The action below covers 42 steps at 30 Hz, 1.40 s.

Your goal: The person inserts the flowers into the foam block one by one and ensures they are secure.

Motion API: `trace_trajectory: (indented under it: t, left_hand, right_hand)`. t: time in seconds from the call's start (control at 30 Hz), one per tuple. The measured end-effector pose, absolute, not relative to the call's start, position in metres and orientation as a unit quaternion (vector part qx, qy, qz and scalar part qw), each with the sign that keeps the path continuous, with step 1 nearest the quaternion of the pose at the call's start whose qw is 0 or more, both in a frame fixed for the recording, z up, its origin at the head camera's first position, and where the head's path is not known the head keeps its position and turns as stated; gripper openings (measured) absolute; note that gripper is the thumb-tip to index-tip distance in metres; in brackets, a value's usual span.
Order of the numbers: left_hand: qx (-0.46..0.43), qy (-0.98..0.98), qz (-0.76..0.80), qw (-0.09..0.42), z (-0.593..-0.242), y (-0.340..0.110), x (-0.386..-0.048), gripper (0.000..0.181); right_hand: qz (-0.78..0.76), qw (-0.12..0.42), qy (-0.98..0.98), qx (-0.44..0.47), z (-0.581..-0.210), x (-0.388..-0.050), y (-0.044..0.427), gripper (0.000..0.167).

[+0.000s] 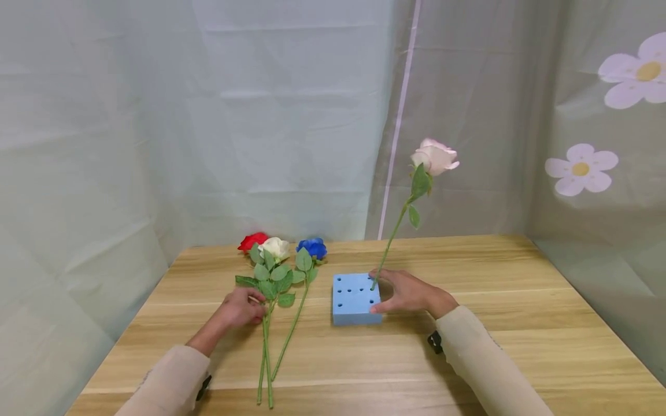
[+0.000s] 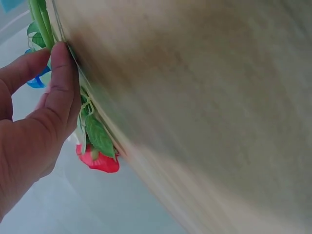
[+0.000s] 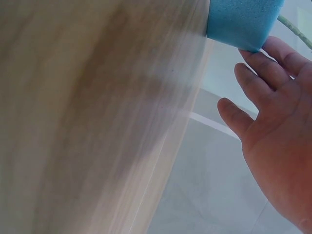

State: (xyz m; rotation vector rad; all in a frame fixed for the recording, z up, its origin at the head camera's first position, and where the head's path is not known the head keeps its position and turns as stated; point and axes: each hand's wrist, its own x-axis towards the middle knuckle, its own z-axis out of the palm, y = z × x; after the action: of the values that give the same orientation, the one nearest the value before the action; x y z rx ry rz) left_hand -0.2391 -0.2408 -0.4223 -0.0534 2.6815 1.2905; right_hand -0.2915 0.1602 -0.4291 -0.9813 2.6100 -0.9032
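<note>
Pink rose, head view: leans in a hole of the blue block, which props it up.
Right hand: your thumb and finger clamp the block's right side, likely steadying it.
Loose roses: red, white and blue lie left of it, stems toward you.
Left hand, left wrist view: you pinch green stems; whose is unclear.
Block corner, right wrist view: some fingertips touch; others spread clear.

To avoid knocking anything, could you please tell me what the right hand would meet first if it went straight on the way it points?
The light-blue foam block; the right hand appears to touch it. The pale pink rose's stem, set in the block's top, might come next, though depth is unclear.
</note>
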Motion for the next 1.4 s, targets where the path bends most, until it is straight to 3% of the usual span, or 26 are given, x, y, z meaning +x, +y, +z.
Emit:
trace_trajectory:
  t: [0.47,1.4]
  left_hand:
    - [-0.043,0.854,0.507,0.108,-0.413,-0.243,-0.237,0.028]
    - [-0.020,0.805,0.589,0.071,-0.392,-0.240,-0.236,0.047]
  right_hand:
    - [-0.298,0.103,0.890,-0.330,-0.429,-0.292,0.160,0.090]
    - [-0.303,0.103,0.885,-0.337,-0.430,-0.292,0.160,0.089]
